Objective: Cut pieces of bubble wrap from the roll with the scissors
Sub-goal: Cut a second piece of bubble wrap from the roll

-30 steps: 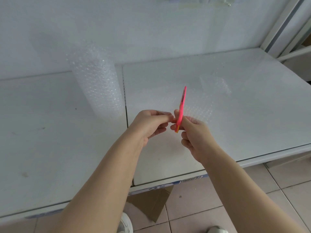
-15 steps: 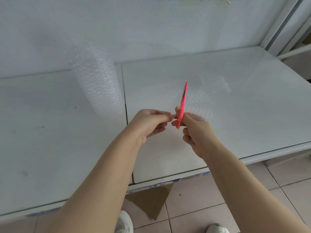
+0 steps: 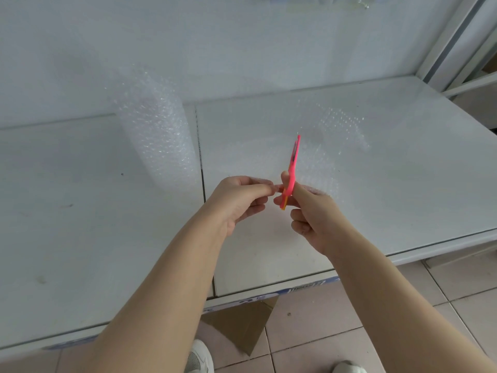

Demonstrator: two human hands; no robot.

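Observation:
A clear roll of bubble wrap (image 3: 158, 133) stands upright on the white table (image 3: 80, 211), left of the seam. From it a loose sheet of bubble wrap (image 3: 317, 168) stretches to the right above the table. My left hand (image 3: 242, 200) pinches the sheet's near edge. My right hand (image 3: 312, 211) grips the pink scissors (image 3: 291, 168), blades pointing away and up, right beside the left fingertips. Seen edge-on, the blades look nearly closed, and I cannot tell whether they bite the sheet.
A cut piece of bubble wrap (image 3: 341, 125) lies on the right table top. A white wall (image 3: 242, 36) backs the table and a metal frame (image 3: 451, 41) stands at the right. Below the front edge are floor tiles, a piece of cardboard (image 3: 239, 327) and my shoes.
Both hands and the scissors have shifted slightly away from me and up the sheet. The roll has stayed in place.

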